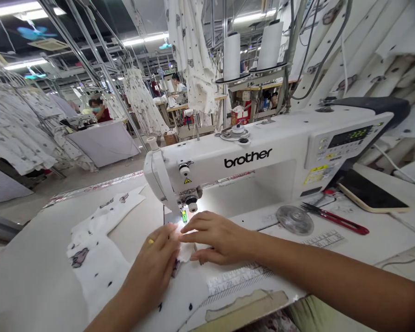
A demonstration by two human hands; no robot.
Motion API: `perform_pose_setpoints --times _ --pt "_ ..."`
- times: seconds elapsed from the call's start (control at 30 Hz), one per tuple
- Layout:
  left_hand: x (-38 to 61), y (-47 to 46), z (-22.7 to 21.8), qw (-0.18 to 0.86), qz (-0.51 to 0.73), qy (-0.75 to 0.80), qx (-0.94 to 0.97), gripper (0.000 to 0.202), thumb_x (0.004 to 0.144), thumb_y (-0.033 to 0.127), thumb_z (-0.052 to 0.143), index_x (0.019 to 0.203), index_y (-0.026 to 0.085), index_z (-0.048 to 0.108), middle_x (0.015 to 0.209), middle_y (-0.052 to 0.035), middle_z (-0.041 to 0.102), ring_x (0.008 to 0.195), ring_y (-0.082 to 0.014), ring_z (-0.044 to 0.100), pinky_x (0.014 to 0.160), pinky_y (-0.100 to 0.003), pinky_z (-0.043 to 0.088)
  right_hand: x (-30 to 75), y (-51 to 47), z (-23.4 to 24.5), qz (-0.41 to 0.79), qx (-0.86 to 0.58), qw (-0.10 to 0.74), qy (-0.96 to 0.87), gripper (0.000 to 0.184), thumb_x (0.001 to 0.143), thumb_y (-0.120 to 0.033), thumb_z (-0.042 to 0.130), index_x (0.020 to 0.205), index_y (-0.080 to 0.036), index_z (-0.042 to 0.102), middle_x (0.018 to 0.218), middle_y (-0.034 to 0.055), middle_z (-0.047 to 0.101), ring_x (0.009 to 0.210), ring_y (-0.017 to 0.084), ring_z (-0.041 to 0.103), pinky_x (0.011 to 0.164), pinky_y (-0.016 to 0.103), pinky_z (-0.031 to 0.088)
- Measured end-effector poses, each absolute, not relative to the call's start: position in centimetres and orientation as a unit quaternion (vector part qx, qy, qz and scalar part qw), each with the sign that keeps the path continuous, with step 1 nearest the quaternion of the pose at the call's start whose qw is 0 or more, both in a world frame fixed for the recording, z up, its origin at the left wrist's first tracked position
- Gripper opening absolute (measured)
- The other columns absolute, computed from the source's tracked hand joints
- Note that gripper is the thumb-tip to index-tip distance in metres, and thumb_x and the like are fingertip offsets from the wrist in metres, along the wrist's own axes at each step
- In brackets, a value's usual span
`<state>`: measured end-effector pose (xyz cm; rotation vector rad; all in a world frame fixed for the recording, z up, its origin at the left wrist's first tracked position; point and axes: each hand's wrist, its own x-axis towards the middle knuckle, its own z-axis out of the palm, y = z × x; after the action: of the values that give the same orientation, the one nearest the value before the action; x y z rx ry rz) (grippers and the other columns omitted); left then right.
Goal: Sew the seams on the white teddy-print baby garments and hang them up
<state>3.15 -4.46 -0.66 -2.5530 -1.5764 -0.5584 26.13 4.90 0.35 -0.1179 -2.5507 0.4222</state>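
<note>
A white Brother sewing machine stands on the white table. White printed fabric lies spread from the left to under the needle. My left hand lies flat on the fabric just left of the needle, fingers together and stretched forward. My right hand rests flat on the fabric just in front of the presser foot, fingers extended leftward and touching my left fingertips. Both hands press the cloth down; neither grips it.
Red-handled snips, a round metal disc and a phone lie right of the machine. Thread cones stand behind it. Garments hang on racks at left and above. Other people sit at far tables.
</note>
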Motion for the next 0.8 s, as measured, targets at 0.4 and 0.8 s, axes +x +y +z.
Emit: perform_pose_setpoints --times 0.4,0.8 --pt "2.8 -4.8 -0.9 -0.011 -0.166 -0.481 -0.860 0.044 0.096 0.016 0.043 0.139 0.023 0.051 0.146 -0.0076 0.051 0.135 -0.0228 0.047 0.110 -0.037 0.047 26.0 5.0 0.2 0.120 -0.094 0.233 -0.960 0.025 0.098 -0.035 0.053 0.110 -0.016 0.065 0.113 0.0057 0.068 0.103 0.019 0.055 0.096 0.035 0.038" --pt "1.9 -1.2 -0.8 -0.067 -0.168 -0.450 -0.874 0.049 0.095 0.009 0.038 0.139 0.025 0.052 0.142 -0.0050 0.056 0.135 -0.0219 0.047 0.113 -0.044 0.042 25.5 6.4 -0.4 0.043 -0.152 0.198 -0.967 0.026 0.099 -0.038 0.050 0.113 -0.019 0.062 0.114 0.0033 0.067 0.106 0.020 0.053 0.105 0.039 0.027"
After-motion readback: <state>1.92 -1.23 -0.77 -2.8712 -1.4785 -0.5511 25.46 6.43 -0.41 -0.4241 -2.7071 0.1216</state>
